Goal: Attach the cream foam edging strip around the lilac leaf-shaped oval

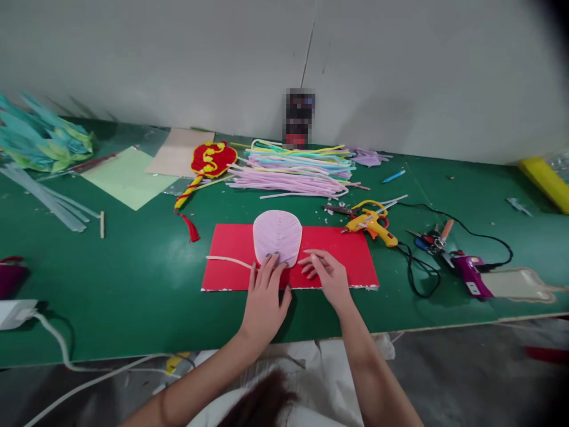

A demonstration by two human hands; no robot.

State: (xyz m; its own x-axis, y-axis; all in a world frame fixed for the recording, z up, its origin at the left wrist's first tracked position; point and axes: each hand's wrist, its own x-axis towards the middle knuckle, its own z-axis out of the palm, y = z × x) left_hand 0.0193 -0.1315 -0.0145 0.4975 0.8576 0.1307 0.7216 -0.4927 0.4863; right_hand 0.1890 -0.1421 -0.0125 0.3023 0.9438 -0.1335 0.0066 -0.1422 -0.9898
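A lilac rounded fan-shaped piece (278, 234), covered in slanting pipe-cleaner rows, lies on a red board (226, 240). My left hand (267, 284) rests with fingers stretched over its lower edge. Close to that hand's fingers, one end of a pale pipe cleaner (229, 258) disappears; the rest of it runs left over the board. My right hand (326, 273) hovers just right of the piece, its fingers loosely bent and apart, with nothing visible in them. A yellow hot glue gun (371, 227) lies across the board's upper right corner, beside scissors (340, 210).
Behind the board lies a heap of coloured pipe cleaners (293, 172). A red and yellow tasselled fan (213, 160) is at its left. Farther right are keys (433, 242), a purple power socket (471, 276) and black cord. A white cable (62, 344) hangs over the front left edge.
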